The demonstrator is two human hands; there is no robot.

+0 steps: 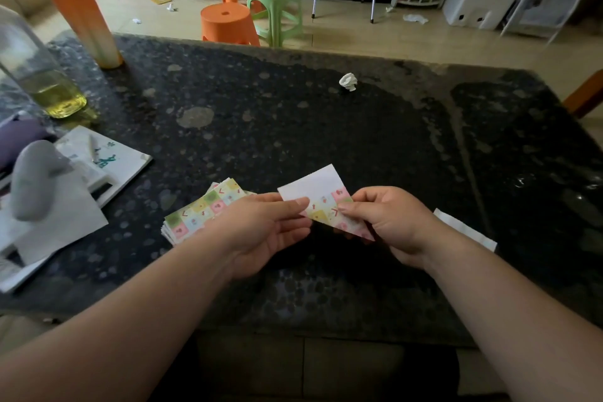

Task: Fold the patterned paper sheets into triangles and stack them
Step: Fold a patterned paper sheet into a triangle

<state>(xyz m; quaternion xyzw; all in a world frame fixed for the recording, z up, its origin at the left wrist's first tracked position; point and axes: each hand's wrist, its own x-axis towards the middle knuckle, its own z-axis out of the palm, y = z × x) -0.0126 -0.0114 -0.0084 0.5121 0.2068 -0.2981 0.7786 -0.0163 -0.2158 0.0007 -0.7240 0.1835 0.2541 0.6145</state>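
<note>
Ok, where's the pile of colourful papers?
In the head view the pile of patterned sheets lies on the dark table, partly behind the left hand, which with the right hand pinches a folded sheet.

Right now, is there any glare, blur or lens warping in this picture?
Head view: the wide lens bows the far edge of the table and leans the orange drink cup. Head view: a pale sheen lies on its right side. Head view: the patterned sheet pinched by left hand and right hand is fairly sharp; the bottle at the left edge is blurred.
</note>
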